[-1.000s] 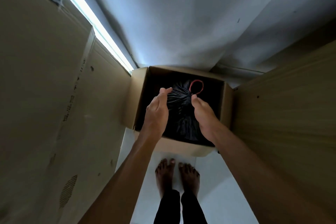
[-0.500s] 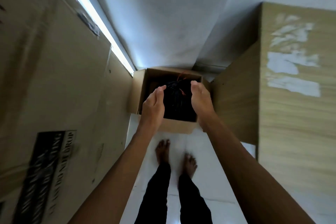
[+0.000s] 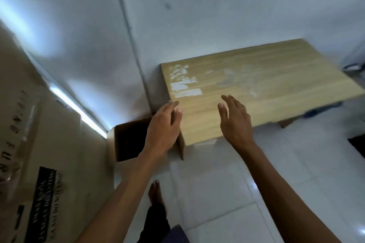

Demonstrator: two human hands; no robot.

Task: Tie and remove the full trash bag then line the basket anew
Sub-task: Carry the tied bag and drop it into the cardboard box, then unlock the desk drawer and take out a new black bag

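The cardboard box (image 3: 119, 140) that serves as the basket stands on the floor at lower left of the wooden table, its inside dark. The black trash bag cannot be made out in this blurred frame. My left hand (image 3: 163, 126) hovers over the box's right side near the table corner, fingers straight and holding nothing. My right hand (image 3: 235, 120) is raised in front of the table top, fingers spread and empty.
A low wooden table (image 3: 256, 77) with white patches fills the right middle. A large printed cardboard carton (image 3: 39, 154) stands along the left. White wall behind, white tiled floor (image 3: 227, 183) below, my foot (image 3: 155, 193) near the bottom centre.
Both hands have lifted away from the box and the tied black bag. The view has swung up and to the right, bringing the table top into sight.
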